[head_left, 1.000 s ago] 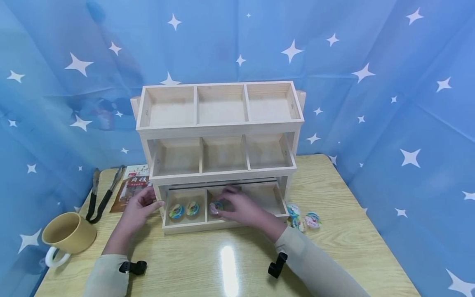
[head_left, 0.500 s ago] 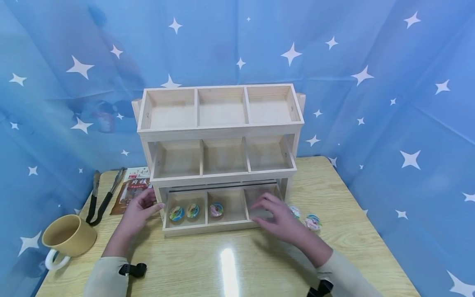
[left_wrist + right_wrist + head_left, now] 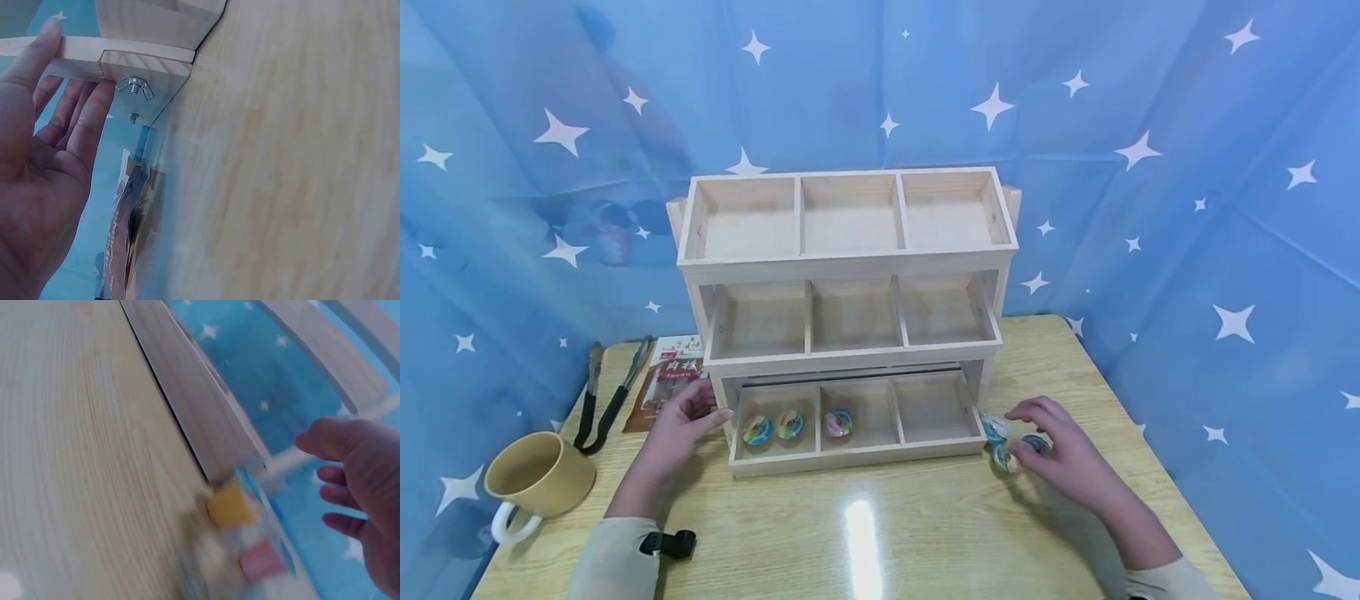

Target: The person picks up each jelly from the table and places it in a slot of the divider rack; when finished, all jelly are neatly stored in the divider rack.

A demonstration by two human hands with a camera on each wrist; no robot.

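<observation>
A three-tier wooden rack (image 3: 850, 360) stands on the table, each tier split into three compartments. My left hand (image 3: 679, 427) holds its left upright, thumb on one side and fingers on the other; a wing nut (image 3: 134, 87) shows beside the fingertips in the left wrist view. In the bottom tier, two small jelly cups (image 3: 757, 430) sit in the left compartment and one jelly cup (image 3: 838, 422) in the middle one. My right hand (image 3: 1067, 454) hovers with parted fingers over several jelly cups (image 3: 995, 428) at the rack's right. Yellow (image 3: 232, 505) and pink cups (image 3: 262, 559) show blurred in the right wrist view.
At the left lie black-handled tongs (image 3: 612, 404) and a brown printed packet (image 3: 658, 387). A tan mug (image 3: 540, 472) with a white handle stands near the table's left edge. A blue star-printed curtain (image 3: 865, 83) hangs behind.
My right hand let go of a jelly cup in the bottom middle compartment, then moved right to the loose cups on the table. My left hand stayed on the rack.
</observation>
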